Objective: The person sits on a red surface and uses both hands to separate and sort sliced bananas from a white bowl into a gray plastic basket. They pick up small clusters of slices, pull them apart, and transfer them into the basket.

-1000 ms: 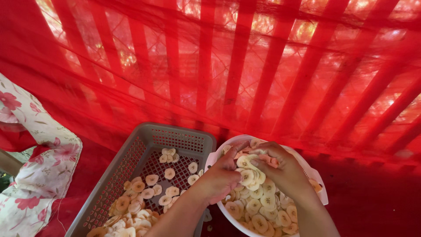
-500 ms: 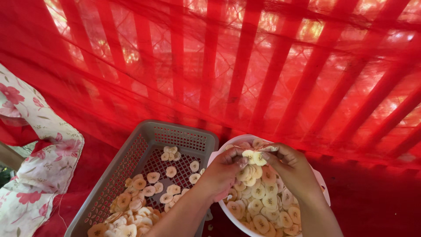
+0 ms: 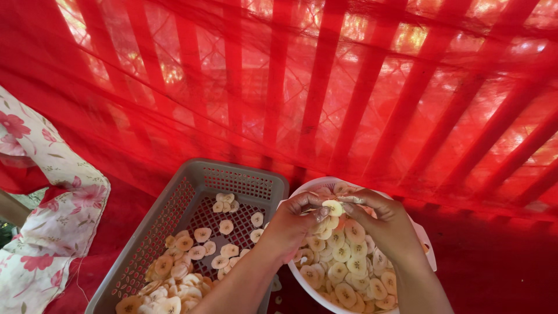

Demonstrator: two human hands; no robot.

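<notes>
Two hands meet over the white bowl, both working one pale round slice. Left hand comes in from lower left, fingers curled narrow, thumb and forefinger pinched onto the slice's left edge. Right hand arches over from the right, fingers bent down and nearly closed, tips touching the same slice from the right (so the slice is gripped between both hands, held just above the heap). Neither hand is spread wide.

Bowl is a white perforated strainer type, full of yellowish round banana-like slices, sitting at bottom centre-right, its rim touching or just beside the grey basket. Whether the held slice is a single piece or a stuck stack, cannot tell.

Grey plastic basket sits left of the bowl, latticed walls, holding more slices: sparse at the far end, piled thick at the near end.

Both containers rest on a red cloth surface. Red netting stretches over a slatted frame behind. At far left, another person's floral-print sleeve, well apart from the basket.
</notes>
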